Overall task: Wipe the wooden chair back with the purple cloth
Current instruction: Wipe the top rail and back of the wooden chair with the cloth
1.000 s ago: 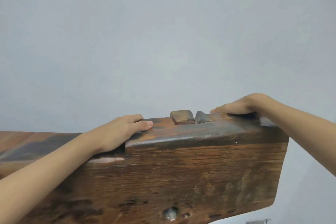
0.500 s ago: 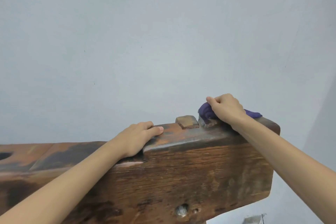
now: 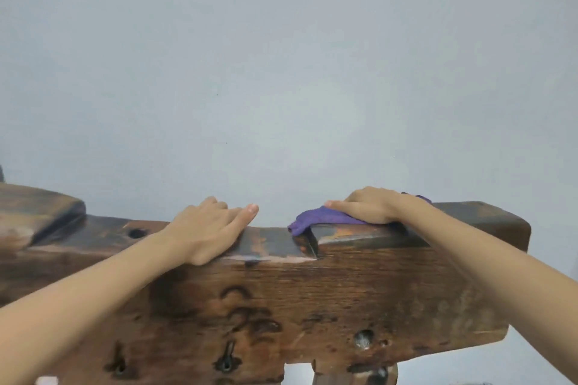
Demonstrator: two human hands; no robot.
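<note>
The wooden chair back (image 3: 344, 297) is a thick, dark, worn plank that runs across the lower half of the view. My right hand (image 3: 369, 206) presses the purple cloth (image 3: 316, 218) flat onto the raised right part of its top edge. The cloth's left end hangs over a step in the wood. My left hand (image 3: 209, 228) rests palm down on the lower part of the top edge, left of the cloth, and holds nothing.
A plain pale grey wall (image 3: 281, 72) fills everything behind the chair. The plank's right end (image 3: 516, 244) is rounded, and a rounded wooden piece (image 3: 34, 212) rises at the far left. A leg (image 3: 353, 375) shows below.
My right hand has slid the purple cloth leftward along the top edge to the step. The camera has shifted, so more of the plank's left side shows. My left hand stays on the wood.
</note>
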